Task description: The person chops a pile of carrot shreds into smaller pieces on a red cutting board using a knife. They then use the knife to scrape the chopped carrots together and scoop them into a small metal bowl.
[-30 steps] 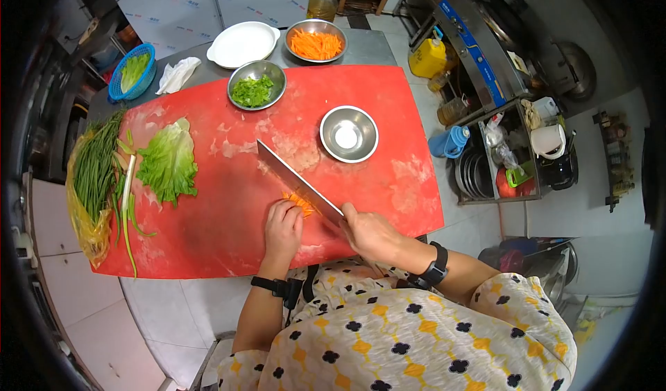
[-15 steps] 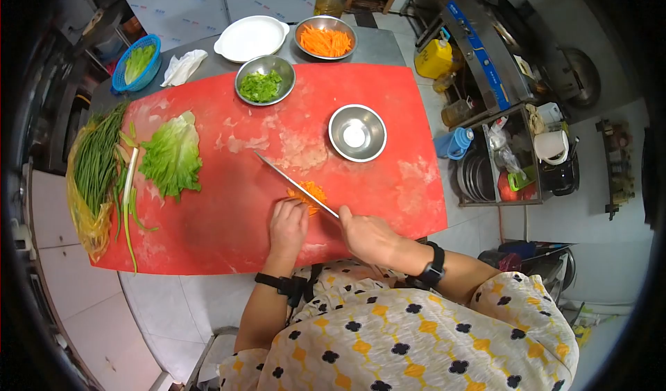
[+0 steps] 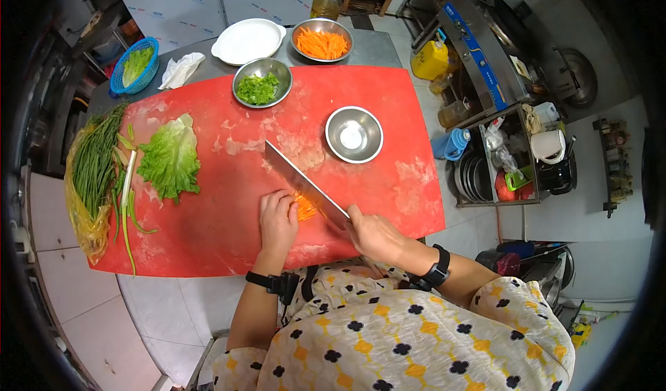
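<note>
In my right hand is the handle of a cleaver, its broad blade slanting up and left over the red cutting board. Beneath and left of the blade lies a small pile of carrot shreds. Against the left side of this pile, my left hand rests with its fingers curled and close together; the fingertips are partly hidden. An empty steel bowl stands beyond the blade on the right. Farther back, another steel bowl holds chopped greens.
A lettuce leaf, a spring onion and bagged green stalks lie at the left. Behind the board are a white dish, a bowl of carrot strips, a white cloth and a blue basket.
The cleaver has turned so its broad face shows, and its tip has shifted right and upward. My left hand has moved slightly left and up beside the carrot shreds.
</note>
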Available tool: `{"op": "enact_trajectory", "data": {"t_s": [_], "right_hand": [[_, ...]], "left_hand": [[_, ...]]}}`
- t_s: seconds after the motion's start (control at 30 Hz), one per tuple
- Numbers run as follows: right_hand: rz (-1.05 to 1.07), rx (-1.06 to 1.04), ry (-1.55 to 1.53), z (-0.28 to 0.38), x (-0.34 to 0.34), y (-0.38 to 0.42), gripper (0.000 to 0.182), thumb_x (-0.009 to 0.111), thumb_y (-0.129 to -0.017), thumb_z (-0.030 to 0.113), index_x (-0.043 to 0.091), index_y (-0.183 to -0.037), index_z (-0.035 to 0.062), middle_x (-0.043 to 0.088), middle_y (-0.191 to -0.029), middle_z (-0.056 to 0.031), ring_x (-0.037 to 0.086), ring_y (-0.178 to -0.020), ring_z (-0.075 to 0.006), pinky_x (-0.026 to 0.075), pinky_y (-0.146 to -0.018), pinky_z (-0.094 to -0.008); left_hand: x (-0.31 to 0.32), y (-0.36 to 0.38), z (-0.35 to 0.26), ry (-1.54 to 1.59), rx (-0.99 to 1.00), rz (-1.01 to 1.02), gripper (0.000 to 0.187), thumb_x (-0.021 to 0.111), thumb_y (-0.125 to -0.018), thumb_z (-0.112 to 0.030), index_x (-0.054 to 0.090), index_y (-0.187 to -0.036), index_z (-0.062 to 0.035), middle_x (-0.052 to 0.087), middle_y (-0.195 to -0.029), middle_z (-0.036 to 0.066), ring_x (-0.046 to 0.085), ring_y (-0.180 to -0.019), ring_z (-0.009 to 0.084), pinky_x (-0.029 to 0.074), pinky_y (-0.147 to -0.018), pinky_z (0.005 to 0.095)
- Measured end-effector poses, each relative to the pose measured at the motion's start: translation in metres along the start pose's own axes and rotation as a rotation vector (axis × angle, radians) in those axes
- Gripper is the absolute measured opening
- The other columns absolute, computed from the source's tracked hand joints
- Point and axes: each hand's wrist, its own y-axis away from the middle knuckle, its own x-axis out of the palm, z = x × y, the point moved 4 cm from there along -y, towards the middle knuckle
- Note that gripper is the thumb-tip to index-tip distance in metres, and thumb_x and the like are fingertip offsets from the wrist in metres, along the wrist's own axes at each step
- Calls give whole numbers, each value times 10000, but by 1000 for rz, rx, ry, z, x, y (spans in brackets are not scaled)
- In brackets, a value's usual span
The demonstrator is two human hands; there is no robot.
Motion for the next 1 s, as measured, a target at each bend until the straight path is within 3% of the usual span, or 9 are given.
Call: {"op": "enact_trajectory", "data": {"t_s": [0.27,0.33,0.43,0.67,1.0], "right_hand": [[56,16,47,1,4,-1,210,496,-968,165,396,-956,-19,591,-657,-274,592,-630,-479,451,-550,-549],[70,16,54,4,3,-4,210,496,-968,163,397,-954,-21,593,-658,-273,592,-630,-478,453,-554,-549],[146,27,87,7,11,-11,135,455,-924,92,410,-969,-26,625,-712,-282,623,-683,-476,483,-582,-548],[-19,-42,11,-3,13,-18,177,479,-946,128,399,-961,-29,616,-700,-283,618,-670,-471,475,-576,-551],[39,23,70,-5,4,-2,198,524,-952,142,393,-965,-5,592,-659,-272,600,-637,-476,464,-552,-543]], "left_hand": [[5,4,-8,-66,72,4,147,686,-810,-93,649,-934,-23,618,-1028,112,559,-995,319,464,-884,424],[6,5,-8,-33,78,-15,130,699,-781,-44,661,-901,-12,631,-993,127,580,-951,318,483,-853,413],[9,7,-7,-27,64,-13,137,709,-770,-42,662,-895,-16,633,-988,124,586,-924,316,489,-833,415],[6,8,-6,2,35,-38,104,695,-787,-38,650,-878,-17,632,-967,124,583,-920,322,484,-833,420],[7,8,-21,-51,75,-29,223,735,-769,-128,605,-923,-33,578,-1098,142,536,-1038,350,446,-882,459]]}}
